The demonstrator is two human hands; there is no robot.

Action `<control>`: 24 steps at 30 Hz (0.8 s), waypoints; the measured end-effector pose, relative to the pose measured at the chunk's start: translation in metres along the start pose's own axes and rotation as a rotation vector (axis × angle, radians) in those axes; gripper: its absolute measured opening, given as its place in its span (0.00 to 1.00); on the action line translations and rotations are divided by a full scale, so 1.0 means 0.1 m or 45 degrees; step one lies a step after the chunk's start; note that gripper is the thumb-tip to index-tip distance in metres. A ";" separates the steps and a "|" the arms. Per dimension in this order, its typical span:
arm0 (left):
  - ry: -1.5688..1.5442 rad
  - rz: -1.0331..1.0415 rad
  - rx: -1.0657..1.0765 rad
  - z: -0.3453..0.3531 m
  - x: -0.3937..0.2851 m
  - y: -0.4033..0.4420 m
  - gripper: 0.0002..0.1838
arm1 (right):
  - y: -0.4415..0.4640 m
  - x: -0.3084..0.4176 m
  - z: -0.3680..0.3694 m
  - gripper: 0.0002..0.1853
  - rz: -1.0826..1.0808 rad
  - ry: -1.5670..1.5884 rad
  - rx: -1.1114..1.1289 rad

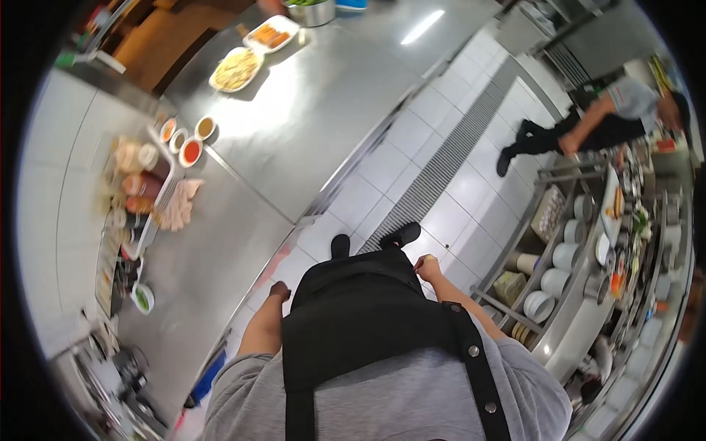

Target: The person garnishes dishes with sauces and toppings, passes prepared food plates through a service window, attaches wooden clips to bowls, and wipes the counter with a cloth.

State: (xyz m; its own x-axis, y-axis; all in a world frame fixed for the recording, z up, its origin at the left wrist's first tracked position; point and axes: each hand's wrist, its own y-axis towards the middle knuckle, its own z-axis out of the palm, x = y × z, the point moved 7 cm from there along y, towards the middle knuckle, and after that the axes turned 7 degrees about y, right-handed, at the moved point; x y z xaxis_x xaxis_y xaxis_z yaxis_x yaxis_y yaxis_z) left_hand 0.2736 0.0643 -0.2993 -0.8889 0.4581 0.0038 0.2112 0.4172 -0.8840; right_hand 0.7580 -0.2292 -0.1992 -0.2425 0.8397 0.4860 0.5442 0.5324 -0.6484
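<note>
Both arms hang down beside a black apron (360,309). My left hand (279,292), small and dark beside the apron, is near the edge of the steel counter (294,154); its fingers are too unclear to read. On the other side, my right hand (426,268) is over the tiled floor with its fingers curled in; whether anything is inside cannot be seen. On the counter are a dish of pale food (236,70), a dish of orange-brown pieces (271,34) and small sauce bowls, one with red sauce (190,152).
A tray of bottles (158,198) and a green-filled bowl (143,298) stand along the wall. A floor drain grate (448,158) runs ahead. At the right, a co-worker (610,117) is beside shelves of white bowls (565,256).
</note>
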 end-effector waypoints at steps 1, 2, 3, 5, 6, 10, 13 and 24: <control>-0.009 -0.053 0.029 0.09 0.15 -0.21 0.19 | 0.07 0.11 0.02 0.03 -0.011 0.021 0.021; -0.013 -0.104 0.060 0.17 0.30 -0.43 0.18 | 0.14 0.24 -0.02 0.02 -0.100 -0.075 -0.043; -0.065 -0.145 0.049 0.26 0.41 -0.56 0.17 | 0.21 0.34 -0.06 0.04 -0.115 -0.066 -0.054; -0.163 -0.224 0.039 0.68 0.72 -0.69 0.17 | 0.38 0.51 -0.11 0.09 -0.163 -0.121 -0.081; -0.303 -0.275 0.056 1.00 0.88 -0.61 0.17 | 0.49 0.59 -0.12 0.11 -0.203 -0.181 -0.099; -1.225 -0.707 0.084 1.42 0.82 -0.70 0.11 | 0.81 0.93 -0.06 0.28 0.094 -0.064 0.298; -1.321 -0.496 -0.097 1.45 0.50 -0.37 0.07 | 1.22 1.12 0.05 0.14 -0.435 -0.392 0.223; -0.849 -0.089 -0.751 -0.38 -1.21 -0.45 0.15 | 1.86 1.01 -0.39 0.07 -0.877 -0.632 0.238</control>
State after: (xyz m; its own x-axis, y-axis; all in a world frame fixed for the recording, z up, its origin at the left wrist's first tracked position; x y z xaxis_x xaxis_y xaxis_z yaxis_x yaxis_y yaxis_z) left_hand 0.3877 0.0200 -0.2425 -0.9203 -0.0583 -0.3868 0.1592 0.8474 -0.5066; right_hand 0.8664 -0.0497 -0.2477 -0.8155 0.2503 0.5219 0.0168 0.9115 -0.4109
